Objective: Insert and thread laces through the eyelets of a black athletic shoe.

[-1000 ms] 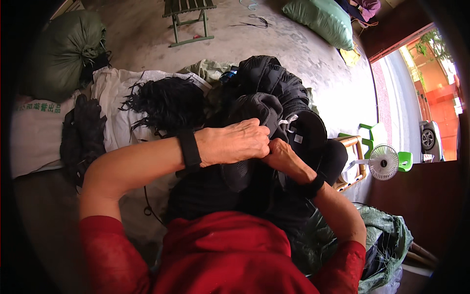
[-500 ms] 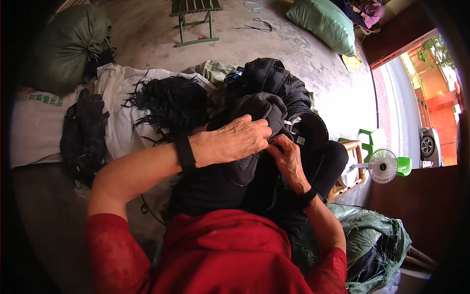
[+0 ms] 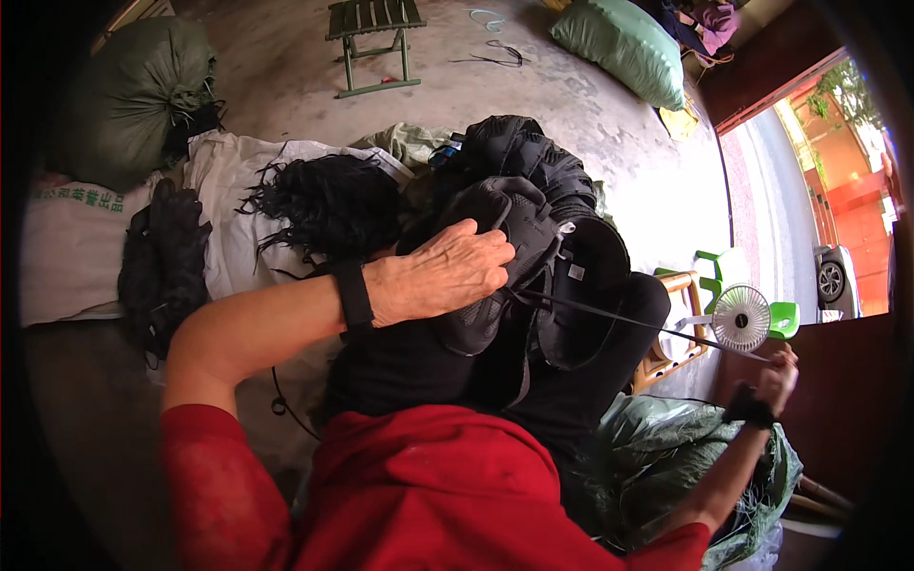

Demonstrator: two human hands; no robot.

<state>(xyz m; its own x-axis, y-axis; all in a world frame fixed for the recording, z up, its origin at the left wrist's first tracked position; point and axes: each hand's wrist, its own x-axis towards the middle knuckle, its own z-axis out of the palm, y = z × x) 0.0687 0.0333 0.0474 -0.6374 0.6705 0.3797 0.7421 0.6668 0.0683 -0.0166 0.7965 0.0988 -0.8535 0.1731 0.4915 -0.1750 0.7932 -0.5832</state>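
Note:
On my lap rests a black mesh shoe upper (image 3: 531, 228). My left hand (image 3: 443, 274) is closed on it, with the fingertips partly hidden. A thin black lace (image 3: 628, 320) stretches taut from the shoe upper out to the right. Its far end is pinched in my right hand (image 3: 779, 381), which is raised at the end of an outstretched arm and slightly blurred. Next to the held piece lies another black shoe piece (image 3: 590, 262) with a small white label inside. Just beyond them is a stack of black shoe pieces (image 3: 514, 147).
A heap of black laces (image 3: 328, 202) lies on a white sack (image 3: 224, 157) at the left, beside a dark bundle (image 3: 164, 266). A small white fan (image 3: 743, 319) and a green woven sack (image 3: 685, 457) are at my right. A folding stool (image 3: 376, 43) stands ahead.
My right hand has swung from beside the shoe upper far out to the right, drawing the lace straight. My left hand has stayed on the upper, shifting slightly.

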